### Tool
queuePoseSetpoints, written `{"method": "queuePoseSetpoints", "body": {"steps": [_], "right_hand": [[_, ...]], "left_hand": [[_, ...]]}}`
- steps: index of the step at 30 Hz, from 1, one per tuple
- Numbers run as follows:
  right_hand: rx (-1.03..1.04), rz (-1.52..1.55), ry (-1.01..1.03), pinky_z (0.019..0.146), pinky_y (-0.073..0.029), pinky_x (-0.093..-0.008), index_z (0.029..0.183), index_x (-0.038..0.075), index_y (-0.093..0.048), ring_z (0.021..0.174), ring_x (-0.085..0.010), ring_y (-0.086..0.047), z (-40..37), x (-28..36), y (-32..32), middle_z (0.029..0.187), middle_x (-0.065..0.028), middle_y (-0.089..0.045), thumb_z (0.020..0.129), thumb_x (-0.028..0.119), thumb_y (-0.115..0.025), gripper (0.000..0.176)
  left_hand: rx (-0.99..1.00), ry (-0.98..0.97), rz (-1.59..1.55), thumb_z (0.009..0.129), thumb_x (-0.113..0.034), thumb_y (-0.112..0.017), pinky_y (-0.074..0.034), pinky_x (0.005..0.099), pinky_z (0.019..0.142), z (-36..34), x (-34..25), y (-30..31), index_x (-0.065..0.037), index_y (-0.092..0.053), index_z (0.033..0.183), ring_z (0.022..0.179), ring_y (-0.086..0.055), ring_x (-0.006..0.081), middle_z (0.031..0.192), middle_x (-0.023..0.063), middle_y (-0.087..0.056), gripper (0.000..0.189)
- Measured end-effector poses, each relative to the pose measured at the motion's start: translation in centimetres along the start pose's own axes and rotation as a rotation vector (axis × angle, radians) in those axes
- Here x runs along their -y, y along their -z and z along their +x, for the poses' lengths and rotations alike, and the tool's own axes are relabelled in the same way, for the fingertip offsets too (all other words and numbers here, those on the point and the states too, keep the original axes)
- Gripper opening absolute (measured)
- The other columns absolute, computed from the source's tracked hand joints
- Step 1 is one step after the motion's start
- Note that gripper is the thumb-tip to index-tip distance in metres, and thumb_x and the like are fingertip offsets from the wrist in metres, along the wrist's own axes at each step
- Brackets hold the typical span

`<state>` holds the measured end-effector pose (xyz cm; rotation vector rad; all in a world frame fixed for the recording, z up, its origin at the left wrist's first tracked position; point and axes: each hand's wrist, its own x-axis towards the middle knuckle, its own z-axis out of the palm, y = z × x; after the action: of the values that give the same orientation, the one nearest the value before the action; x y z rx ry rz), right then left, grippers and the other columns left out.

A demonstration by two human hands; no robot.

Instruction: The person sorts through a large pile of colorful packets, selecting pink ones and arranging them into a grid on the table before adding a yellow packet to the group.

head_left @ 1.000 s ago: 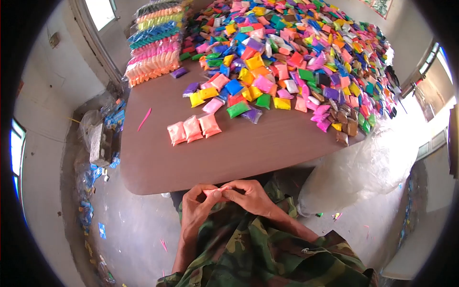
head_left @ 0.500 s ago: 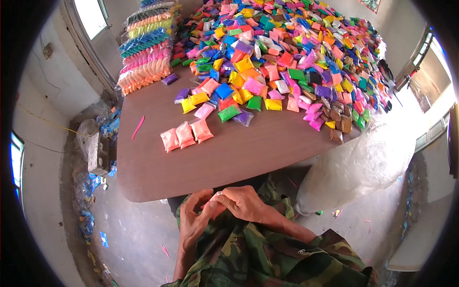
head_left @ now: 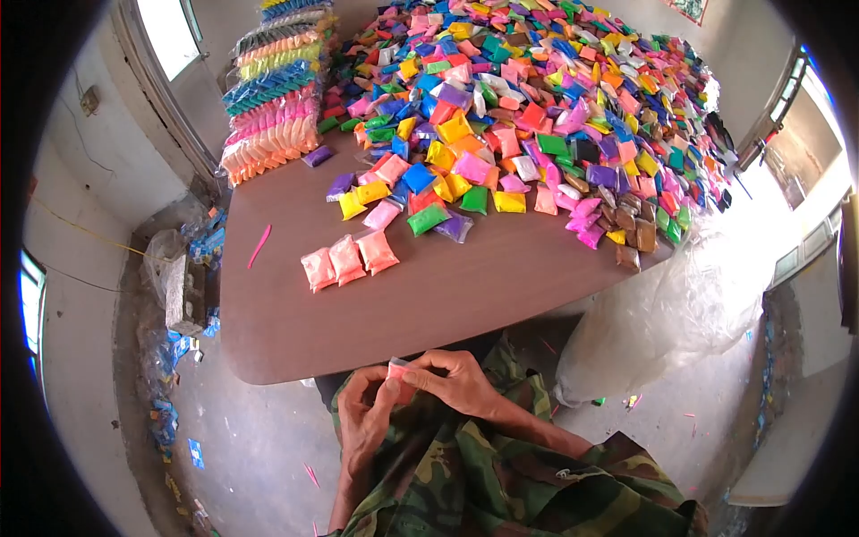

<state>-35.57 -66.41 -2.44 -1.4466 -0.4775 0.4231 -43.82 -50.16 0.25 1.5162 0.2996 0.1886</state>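
A small pink packet (head_left: 400, 370) in clear plastic is pinched between my two hands, just off the table's front edge and above my lap. My left hand (head_left: 365, 404) grips its left side with thumb and fingers. From the right, my right hand (head_left: 455, 383) holds the packet's upper part; its lower part is partly hidden by the fingers. On the table (head_left: 268, 331) beyond my hands, three salmon-pink packets (head_left: 346, 259) lie side by side in a row.
A large heap of colourful packets (head_left: 537, 107) covers the table's back and right. Stacked bagged bundles (head_left: 273, 107) stand at the back left. A pink plastic strip (head_left: 259, 246) lies left. A big clear plastic bag (head_left: 662, 313) hangs by the right edge. Litter (head_left: 165, 421) lines the floor.
The pink packet has turned more upright between my fingers, showing more of its clear top edge. My right hand has shifted slightly. The view has tilted slightly; things on the table stay put.
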Motion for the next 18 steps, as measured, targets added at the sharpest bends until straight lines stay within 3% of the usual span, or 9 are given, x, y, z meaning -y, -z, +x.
{"method": "queuePoseSetpoints", "body": {"steps": [5,14,18], "right_hand": [[0.122,-0.206,0.021,0.071,-0.051,-0.0283,0.102,0.0,-0.076,0.082,-0.0062,-0.062,0.0,0.5,0.5,0.086,-0.004,-0.073,0.1,0.021,-0.072,0.021],[0.054,0.011,-0.075,0.064,-0.045,-0.027,0.103,0.0,-0.074,0.076,-0.0053,-0.054,-0.5,1.5,-0.3,0.082,0.0001,-0.066,0.102,0.018,-0.068,0.019],[0.035,-0.096,0.007,0.064,-0.048,-0.032,0.103,-0.002,-0.072,0.072,-0.0116,-0.06,-0.6,1.1,-0.3,0.08,-0.0072,-0.067,0.102,0.018,-0.066,0.021]], "left_hand": [[0.002,0.007,0.06,0.101,-0.015,-0.066,-0.049,0.0242,0.075,0.1,0.5,0.5,0.004,-0.07,0.102,0.083,-0.062,0.009,0.093,0.0053,-0.07,0.019],[-0.184,-0.092,0.095,0.103,-0.016,-0.065,-0.043,0.0245,0.067,0.0,0.0,-0.9,0.002,-0.069,0.092,0.074,-0.053,0.0071,0.079,-0.0011,-0.064,0.022],[-0.21,-0.099,0.156,0.103,-0.018,-0.064,-0.043,0.0241,0.067,0.0,-0.5,-1.1,0.002,-0.069,0.092,0.074,-0.052,0.0065,0.078,-0.0015,-0.064,0.023]]}}
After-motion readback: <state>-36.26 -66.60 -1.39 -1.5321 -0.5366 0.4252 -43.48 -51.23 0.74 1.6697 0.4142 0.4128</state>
